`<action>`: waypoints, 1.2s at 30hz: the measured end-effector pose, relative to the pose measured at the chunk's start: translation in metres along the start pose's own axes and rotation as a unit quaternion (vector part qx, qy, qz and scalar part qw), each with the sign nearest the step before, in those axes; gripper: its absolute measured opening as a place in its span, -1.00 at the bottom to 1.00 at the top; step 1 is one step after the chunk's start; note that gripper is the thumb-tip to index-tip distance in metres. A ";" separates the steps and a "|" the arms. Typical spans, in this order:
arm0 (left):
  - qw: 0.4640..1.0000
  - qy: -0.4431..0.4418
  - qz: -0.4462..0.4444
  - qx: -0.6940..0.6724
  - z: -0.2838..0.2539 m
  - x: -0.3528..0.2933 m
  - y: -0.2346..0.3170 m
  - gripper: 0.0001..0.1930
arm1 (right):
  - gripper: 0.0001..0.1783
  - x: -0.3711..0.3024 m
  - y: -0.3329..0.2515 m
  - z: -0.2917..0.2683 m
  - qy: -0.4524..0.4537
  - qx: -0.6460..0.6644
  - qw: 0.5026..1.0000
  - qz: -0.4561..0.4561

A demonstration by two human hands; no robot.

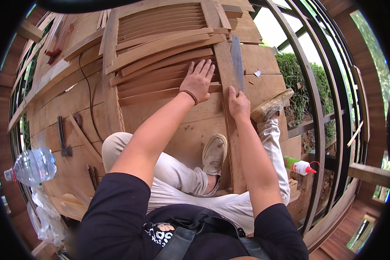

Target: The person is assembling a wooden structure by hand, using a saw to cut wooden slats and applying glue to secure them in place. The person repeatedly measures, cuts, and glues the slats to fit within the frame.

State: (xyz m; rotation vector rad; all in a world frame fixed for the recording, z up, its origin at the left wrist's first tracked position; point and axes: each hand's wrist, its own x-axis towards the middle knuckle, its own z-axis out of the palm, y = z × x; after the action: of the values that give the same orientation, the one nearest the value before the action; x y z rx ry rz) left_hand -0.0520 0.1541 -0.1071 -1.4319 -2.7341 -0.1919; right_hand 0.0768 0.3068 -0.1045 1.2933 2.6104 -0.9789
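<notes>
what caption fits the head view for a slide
Left hand spread across wooden slats, right hand at the near end of a handsaw.

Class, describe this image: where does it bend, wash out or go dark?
Head view: the railing bows toward the right rim. Head view: daylight whitens out at upper right. Head view: black fills the corners; a dark shape cuts into the top edge.

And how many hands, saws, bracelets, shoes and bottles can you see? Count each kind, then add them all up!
Hands: 2 (left hand, right hand)
Saws: 1 (saw)
Bracelets: 1 (brown bracelet)
Shoes: 2 (left shoe, right shoe)
Bottles: 2 (big clear bottle, small green-and-white bottle)
Total: 8
</notes>
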 end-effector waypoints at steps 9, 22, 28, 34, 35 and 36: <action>0.998 0.041 0.019 -0.045 0.004 0.008 -0.012 -0.15 | -0.12 0.006 0.007 0.007 0.015 -0.009 1.000 -0.017; 0.996 0.074 0.026 0.036 0.030 0.013 -0.008 -0.33 | -0.11 0.008 0.006 0.008 0.023 -0.020 0.999 -0.022; 0.994 0.096 0.040 0.034 0.034 0.010 -0.007 -0.38 | -0.09 0.009 0.012 0.011 0.028 -0.015 0.999 -0.013; 0.995 0.080 0.040 0.051 0.030 0.010 -0.006 -0.39 | -0.13 0.009 0.010 0.011 0.041 -0.012 0.999 -0.026; 0.994 0.078 0.043 0.058 0.029 0.010 -0.005 -0.39 | -0.14 0.012 0.016 0.016 0.059 -0.005 0.998 -0.035; 0.994 0.079 0.042 0.067 0.031 0.010 -0.006 -0.40 | -0.15 0.010 0.013 0.016 0.077 0.002 0.996 -0.046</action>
State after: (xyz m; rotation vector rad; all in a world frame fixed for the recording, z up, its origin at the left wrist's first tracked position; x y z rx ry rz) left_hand -0.0622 0.1635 -0.1375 -1.4276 -2.5045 -0.1117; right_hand 0.0764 0.3109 -0.1269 1.3104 2.8064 -0.9330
